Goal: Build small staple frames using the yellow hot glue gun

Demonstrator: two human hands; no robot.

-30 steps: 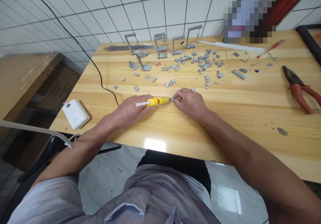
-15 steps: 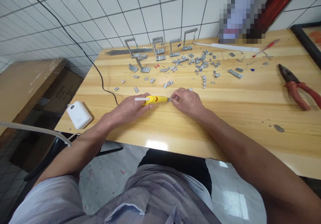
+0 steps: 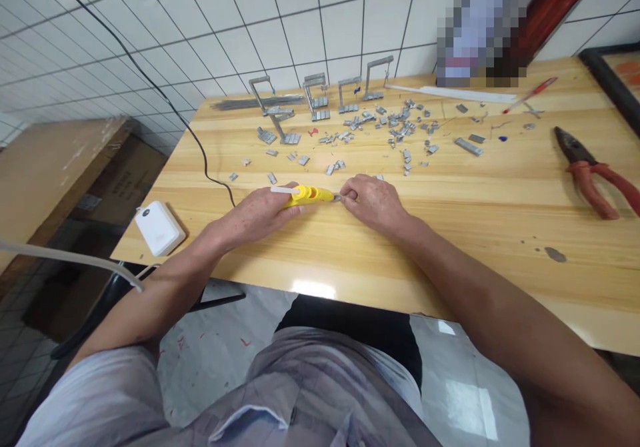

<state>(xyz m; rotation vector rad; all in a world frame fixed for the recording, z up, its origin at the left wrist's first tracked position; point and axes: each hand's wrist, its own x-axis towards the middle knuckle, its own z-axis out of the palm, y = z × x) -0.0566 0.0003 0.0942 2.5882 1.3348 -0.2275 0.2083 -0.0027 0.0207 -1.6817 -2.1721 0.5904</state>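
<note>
My left hand [image 3: 263,215] is wrapped round a yellow hot glue gun [image 3: 316,195], held low over the table with its nozzle to the right. A white glue stick [image 3: 284,190] sticks out of its back end. My right hand [image 3: 375,201] is closed in a pinch right at the nozzle. Between its fingertips a small grey piece [image 3: 337,197] shows, mostly hidden by the fingers. Beyond both hands, many small grey metal pieces [image 3: 403,123] lie scattered. Several small metal stands with hooked arms [image 3: 316,93] stand along the back.
Red-handled pliers [image 3: 587,173] lie at the right, near a red pen [image 3: 531,97] and a white strip [image 3: 465,95]. A white box-shaped device [image 3: 160,228] sits at the left edge. One black cable [image 3: 197,143] runs down the wall to my left hand. Thin metal rods [image 3: 230,103] lie by the wall.
The glue gun has tilted slightly in my left hand, its glue stick now sloping. My right hand has stayed nearly still at the nozzle.
</note>
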